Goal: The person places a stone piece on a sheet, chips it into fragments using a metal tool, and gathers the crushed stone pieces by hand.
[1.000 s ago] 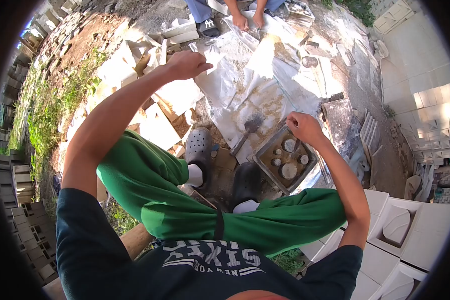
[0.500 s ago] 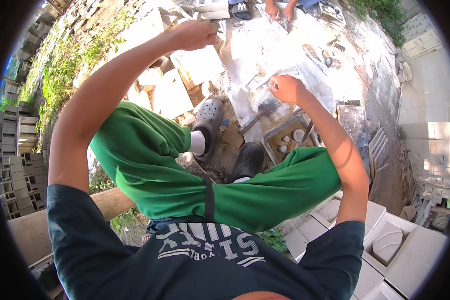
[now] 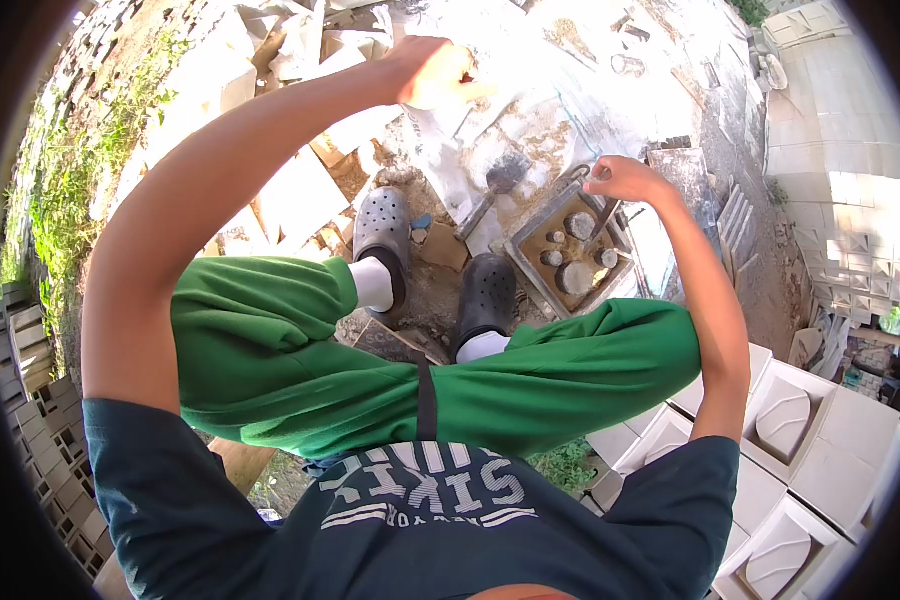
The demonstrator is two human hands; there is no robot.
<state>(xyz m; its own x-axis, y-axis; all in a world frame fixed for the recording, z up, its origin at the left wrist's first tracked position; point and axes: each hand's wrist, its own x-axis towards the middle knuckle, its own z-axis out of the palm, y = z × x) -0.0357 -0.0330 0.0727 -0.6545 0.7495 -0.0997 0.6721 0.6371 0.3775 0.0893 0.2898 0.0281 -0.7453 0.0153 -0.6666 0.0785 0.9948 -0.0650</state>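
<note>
Your right hand [image 3: 620, 180] is hovering at the far right corner of a square tray [image 3: 542, 284], its fingers curling in toward the thumb; whether they are gripping the dark stick [image 3: 604, 218] just below them, you cannot tell from this view; the stick is leaning over the tray's inside, its lower end reaching in among the round lumps [image 3: 575, 278]. The lumps, some large and some small, are sitting in brown sandy stuff within the tray's grey walls; the tray is lying on the ground in front of your right shoe [image 3: 487, 292], turned at an angle to you.

Your left hand [image 3: 435, 75] is reaching far forward over the brightly lit white sheet [image 3: 432, 150], its fingers partly bending and one digit pointing out to the right; glare is washing over it, so you cannot tell whether it is holding anything.

Between your hands and nearer to you, a trowel [image 3: 506, 175] is lying near the tray's left side, its handle slanting toward your shoes; your left shoe [image 3: 382, 228] is resting farther left, near broken pale slabs [image 3: 305, 195]; beyond the tray on the right, a flat board [image 3: 678, 172] is lying; pale blocks [image 3: 782, 418] are standing beside your right elbow.
</note>
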